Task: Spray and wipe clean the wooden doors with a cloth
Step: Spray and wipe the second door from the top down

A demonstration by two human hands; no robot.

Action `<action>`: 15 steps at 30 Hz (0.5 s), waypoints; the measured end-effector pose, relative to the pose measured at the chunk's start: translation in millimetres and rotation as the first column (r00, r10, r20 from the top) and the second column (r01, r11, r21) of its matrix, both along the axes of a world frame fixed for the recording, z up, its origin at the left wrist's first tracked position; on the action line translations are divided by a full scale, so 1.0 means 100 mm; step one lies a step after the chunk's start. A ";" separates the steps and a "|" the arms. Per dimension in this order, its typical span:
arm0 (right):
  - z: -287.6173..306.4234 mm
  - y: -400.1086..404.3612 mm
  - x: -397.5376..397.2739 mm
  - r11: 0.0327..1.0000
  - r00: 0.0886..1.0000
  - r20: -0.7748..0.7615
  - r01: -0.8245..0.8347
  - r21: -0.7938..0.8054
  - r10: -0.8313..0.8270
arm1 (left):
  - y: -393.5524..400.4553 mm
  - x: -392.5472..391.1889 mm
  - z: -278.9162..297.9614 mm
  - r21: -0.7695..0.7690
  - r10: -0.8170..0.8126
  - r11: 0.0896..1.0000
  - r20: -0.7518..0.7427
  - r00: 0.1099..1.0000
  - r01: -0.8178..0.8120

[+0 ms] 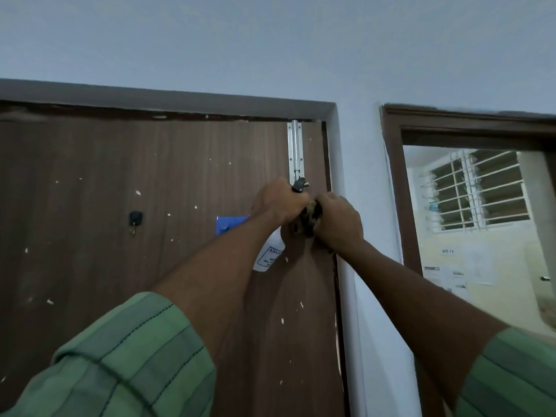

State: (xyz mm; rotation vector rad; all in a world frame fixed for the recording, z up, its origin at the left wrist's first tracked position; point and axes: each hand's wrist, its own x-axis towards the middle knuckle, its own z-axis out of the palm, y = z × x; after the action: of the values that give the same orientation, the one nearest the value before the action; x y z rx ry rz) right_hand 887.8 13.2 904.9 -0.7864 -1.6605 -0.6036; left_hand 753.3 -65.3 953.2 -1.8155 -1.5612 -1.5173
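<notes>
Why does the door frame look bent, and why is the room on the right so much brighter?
Head view: the wide-angle lens bows the door frame's top edge; the hallway is dim and bluish, while daylight through the window brightens the other room; the left hand with the spray bottle and the right hand with the cloth look soft, slightly blurred.

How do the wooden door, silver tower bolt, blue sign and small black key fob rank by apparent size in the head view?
1. wooden door, far the largest.
2. silver tower bolt.
3. blue sign, partly hidden behind the left forearm, so its rank against the bolt is unsure.
4. black key fob, smallest.
</notes>
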 end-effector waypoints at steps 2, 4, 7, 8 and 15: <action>0.02 0.05 0.04 0.999 0.999 -0.021 -0.051 -0.007 0.051 | 0.06 0.02 0.08 -0.009 0.021 1.000 -0.022 1.000 -0.021; 0.06 0.09 0.07 0.991 0.980 -0.146 -0.137 -0.006 0.135 | 0.12 0.04 0.11 -0.021 0.047 0.999 -0.045 0.998 -0.048; 0.19 0.10 0.12 0.974 0.905 -0.363 -0.224 0.036 0.222 | 0.18 0.06 0.15 -0.041 0.089 0.995 -0.081 0.993 -0.093; 0.23 0.08 0.14 0.971 0.889 -0.396 -0.235 0.041 0.231 | 0.20 0.06 0.15 -0.039 0.093 0.995 -0.073 0.993 -0.096; 0.56 0.08 0.08 0.965 0.817 -0.514 -0.228 0.131 0.263 | 0.28 -0.03 0.30 -0.006 0.051 0.999 -0.017 0.999 -0.051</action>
State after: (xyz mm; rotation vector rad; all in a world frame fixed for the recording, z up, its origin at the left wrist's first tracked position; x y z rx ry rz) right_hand 895.6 20.9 960.6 -0.6061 -1.1953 -0.2211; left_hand 750.6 -37.6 983.1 -1.7732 -1.5936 -1.4719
